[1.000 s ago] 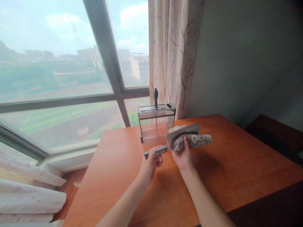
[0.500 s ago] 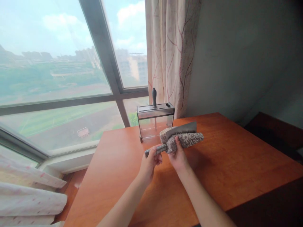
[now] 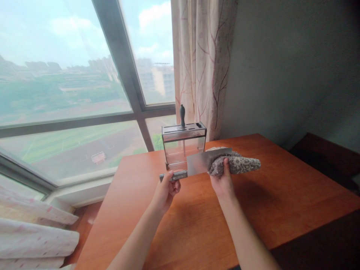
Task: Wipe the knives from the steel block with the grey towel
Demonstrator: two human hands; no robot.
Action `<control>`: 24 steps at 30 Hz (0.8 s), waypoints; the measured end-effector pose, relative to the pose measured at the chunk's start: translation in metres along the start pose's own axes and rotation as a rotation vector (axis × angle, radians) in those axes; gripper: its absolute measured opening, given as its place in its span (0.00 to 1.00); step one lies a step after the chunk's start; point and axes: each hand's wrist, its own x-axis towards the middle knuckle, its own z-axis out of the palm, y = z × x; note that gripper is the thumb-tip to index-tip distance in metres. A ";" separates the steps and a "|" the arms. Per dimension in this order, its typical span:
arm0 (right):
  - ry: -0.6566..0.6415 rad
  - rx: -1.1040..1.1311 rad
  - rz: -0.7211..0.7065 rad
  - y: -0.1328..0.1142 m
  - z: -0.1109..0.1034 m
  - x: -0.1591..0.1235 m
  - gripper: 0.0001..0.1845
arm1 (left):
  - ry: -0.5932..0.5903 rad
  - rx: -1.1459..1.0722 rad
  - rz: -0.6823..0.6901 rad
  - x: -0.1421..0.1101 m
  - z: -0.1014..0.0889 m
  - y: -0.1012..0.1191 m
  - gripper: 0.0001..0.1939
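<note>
My left hand [image 3: 168, 186] is closed round the dark handle of a cleaver [image 3: 197, 162], whose broad metal blade points right. A grey-and-white patterned cloth [image 3: 239, 165] is folded around the outer part of the blade, and my right hand [image 3: 224, 180] pinches it there with the thumb on the near side. The cloth's free end sticks out to the right. Both hands are above the table. Just behind the cleaver stands a knife block [image 3: 184, 130] with a metal frame and clear sides; one dark-handled tool [image 3: 182, 115] is upright in its top.
The wooden table [image 3: 180, 228] spreads under my arms, its front right edge running diagonally. Behind it are a large framed window [image 3: 132, 108], a patterned curtain [image 3: 204, 67] and a grey wall [image 3: 281, 75]. A pale curtain [image 3: 39, 240] hangs at the lower left.
My hands have moved apart: the left slightly left with the cleaver, the right to the right with the cloth. More bare blade now shows near the handle.
</note>
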 end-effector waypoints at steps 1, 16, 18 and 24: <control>-0.005 -0.003 0.010 0.002 0.001 -0.002 0.18 | 0.014 -0.010 -0.003 0.000 0.000 0.000 0.19; -0.037 -0.108 0.295 0.036 0.010 -0.035 0.18 | -0.044 0.015 0.001 -0.010 0.024 -0.025 0.25; -0.021 -0.095 0.272 0.032 0.011 -0.031 0.18 | -0.067 0.045 0.004 -0.010 0.022 -0.021 0.24; 0.013 -0.046 0.107 0.011 0.008 -0.012 0.16 | -0.086 0.051 -0.003 -0.004 0.010 -0.009 0.20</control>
